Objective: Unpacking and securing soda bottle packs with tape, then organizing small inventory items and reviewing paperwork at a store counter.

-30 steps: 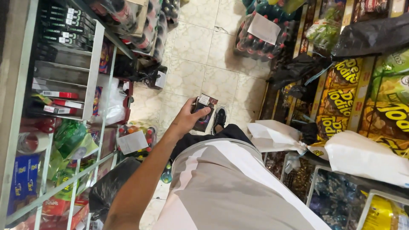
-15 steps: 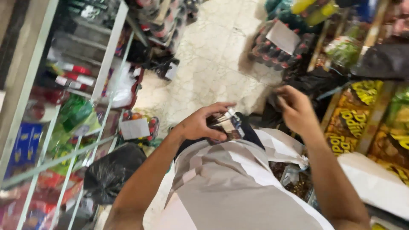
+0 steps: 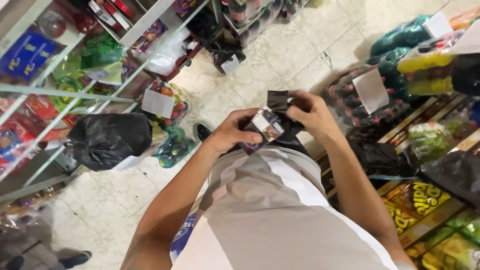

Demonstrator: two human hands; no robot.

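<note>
1. Since half a second ago, both hands have drawn together in front of my waist, and the view has swung so the tiled floor [image 3: 295, 55] fills the top of the frame.
2. My left hand [image 3: 235, 131] cups a small flat packet with a pale printed face and dark edges [image 3: 267, 125], fingers curled under it and thumb on top.
3. My right hand [image 3: 312, 112] pinches the rim of a thin black plastic bag [image 3: 278, 100] between thumb and fingers, just above the packet and touching it.
4. As I judge it, the packet is going into the bag. To do that well I would keep the right pinch high so the mouth hangs slack, then spread it with a spare finger.
5. I would keep the packet flat and lead with a narrow edge; thin film clings and folds shut easily.
6. I cannot tell whether the mouth is open now; the film is bunched under the fingers.
7. Around me: a knotted black rubbish bag [image 3: 107, 140] by the wire shelf rack [image 3: 60, 92] on the left, wrapped packs of dark bottles [image 3: 360, 97] on the right, well apart from my hands.
8. I would work close to the body, where a dropped packet is caught.
</note>
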